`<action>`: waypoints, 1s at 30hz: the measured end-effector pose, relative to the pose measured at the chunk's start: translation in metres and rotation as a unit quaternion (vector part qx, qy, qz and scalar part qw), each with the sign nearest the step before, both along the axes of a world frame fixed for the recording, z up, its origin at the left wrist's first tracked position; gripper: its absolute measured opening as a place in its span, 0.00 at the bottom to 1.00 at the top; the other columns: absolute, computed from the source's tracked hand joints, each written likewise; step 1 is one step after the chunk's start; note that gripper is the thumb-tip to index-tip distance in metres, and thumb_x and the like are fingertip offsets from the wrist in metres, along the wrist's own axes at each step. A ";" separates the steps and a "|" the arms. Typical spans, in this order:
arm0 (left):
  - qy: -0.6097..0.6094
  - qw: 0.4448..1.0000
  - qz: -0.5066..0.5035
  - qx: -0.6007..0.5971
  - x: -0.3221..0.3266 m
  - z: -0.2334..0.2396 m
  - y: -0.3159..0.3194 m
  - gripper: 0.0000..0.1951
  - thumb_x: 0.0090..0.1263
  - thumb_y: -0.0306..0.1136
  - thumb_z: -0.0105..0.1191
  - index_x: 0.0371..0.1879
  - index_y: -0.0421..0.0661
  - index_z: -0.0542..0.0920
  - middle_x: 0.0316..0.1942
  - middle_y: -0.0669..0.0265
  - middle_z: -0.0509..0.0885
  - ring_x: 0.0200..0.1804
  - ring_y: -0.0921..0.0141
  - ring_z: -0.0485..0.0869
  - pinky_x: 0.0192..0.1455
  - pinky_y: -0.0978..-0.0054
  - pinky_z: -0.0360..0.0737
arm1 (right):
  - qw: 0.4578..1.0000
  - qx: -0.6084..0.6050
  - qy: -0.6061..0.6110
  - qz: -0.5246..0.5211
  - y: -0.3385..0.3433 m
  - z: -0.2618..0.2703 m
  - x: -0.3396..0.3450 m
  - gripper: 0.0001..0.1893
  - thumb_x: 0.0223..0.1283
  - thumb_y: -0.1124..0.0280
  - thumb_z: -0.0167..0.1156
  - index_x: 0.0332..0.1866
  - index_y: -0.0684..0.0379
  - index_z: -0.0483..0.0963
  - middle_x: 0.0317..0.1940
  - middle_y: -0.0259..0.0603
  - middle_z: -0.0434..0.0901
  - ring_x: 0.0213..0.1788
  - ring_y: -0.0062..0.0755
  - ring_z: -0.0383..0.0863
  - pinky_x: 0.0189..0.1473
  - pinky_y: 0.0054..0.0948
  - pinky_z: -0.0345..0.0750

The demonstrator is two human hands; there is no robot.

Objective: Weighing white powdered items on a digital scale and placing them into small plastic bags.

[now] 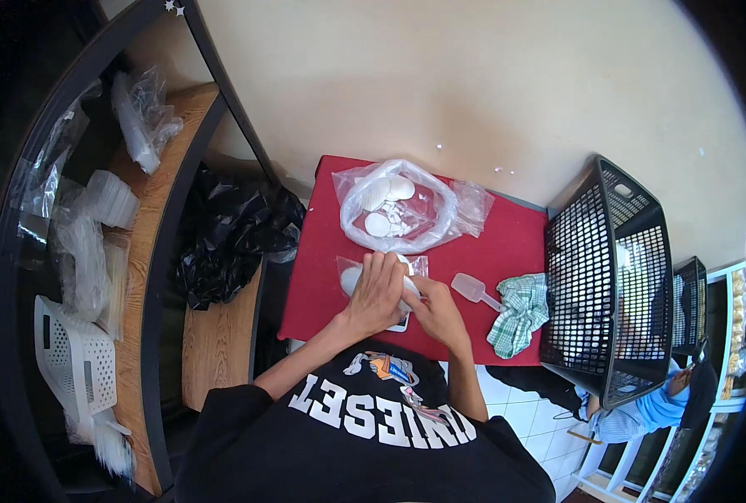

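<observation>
Over the table's front part, both hands meet around a small clear plastic bag with white round wafers in and about it. My left hand lies across the bag, its fingers covering much of it. From the other side, my right hand grips a white bundle between thumb and fingers; whether it is wafers or bunched plastic cannot be told. A white-edged flat device shows partly beneath the hands. Beyond them, a large opened plastic bag holds white discs and broken pieces.
On the red-covered table lie a translucent scoop and a green checked cloth. A black plastic basket stands at right, with a person behind it. Left are a wooden shelf and a black plastic bag.
</observation>
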State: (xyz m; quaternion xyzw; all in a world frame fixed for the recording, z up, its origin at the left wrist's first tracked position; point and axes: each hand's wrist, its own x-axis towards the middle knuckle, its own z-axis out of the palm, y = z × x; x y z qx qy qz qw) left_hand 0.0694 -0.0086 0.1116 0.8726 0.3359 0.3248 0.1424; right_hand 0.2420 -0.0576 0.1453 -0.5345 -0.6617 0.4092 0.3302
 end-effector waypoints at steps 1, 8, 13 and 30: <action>0.011 1.000 0.003 0.012 0.000 -0.001 0.003 0.30 0.45 0.29 0.71 0.49 0.40 0.72 0.46 0.53 0.71 0.51 0.51 0.71 0.53 0.52 0.64 | 0.998 -0.032 -0.020 -0.044 -0.002 -0.003 -0.003 0.15 0.77 0.66 0.61 0.45 0.73 0.80 0.31 0.58 0.83 0.31 0.48 0.81 0.41 0.43 0.78; -0.026 0.999 -0.037 0.024 0.004 0.005 0.001 0.28 0.47 0.29 0.70 0.48 0.40 0.72 0.45 0.52 0.72 0.52 0.51 0.72 0.55 0.52 0.65 | 0.998 -0.006 0.048 -0.033 -0.005 -0.007 0.007 0.17 0.76 0.65 0.63 0.42 0.74 0.80 0.25 0.53 0.80 0.27 0.30 0.72 0.35 0.38 0.75; 0.010 0.998 -0.043 0.049 0.000 0.008 0.011 0.26 0.49 0.31 0.69 0.46 0.39 0.73 0.45 0.52 0.72 0.50 0.52 0.72 0.53 0.54 0.67 | 0.993 -0.103 0.044 -0.033 -0.006 -0.005 0.004 0.14 0.81 0.68 0.59 0.54 0.72 0.83 0.41 0.40 0.89 0.43 0.21 0.80 0.49 0.30 0.79; -0.033 0.997 -0.061 0.016 0.007 0.021 0.001 0.25 0.47 0.33 0.70 0.41 0.41 0.72 0.44 0.52 0.72 0.49 0.52 0.72 0.54 0.52 0.67 | 0.971 0.031 0.051 -0.230 -0.017 -0.034 -0.015 0.08 0.52 0.81 0.78 0.35 0.69 0.86 0.26 0.37 0.88 0.31 0.15 0.81 0.34 0.23 0.78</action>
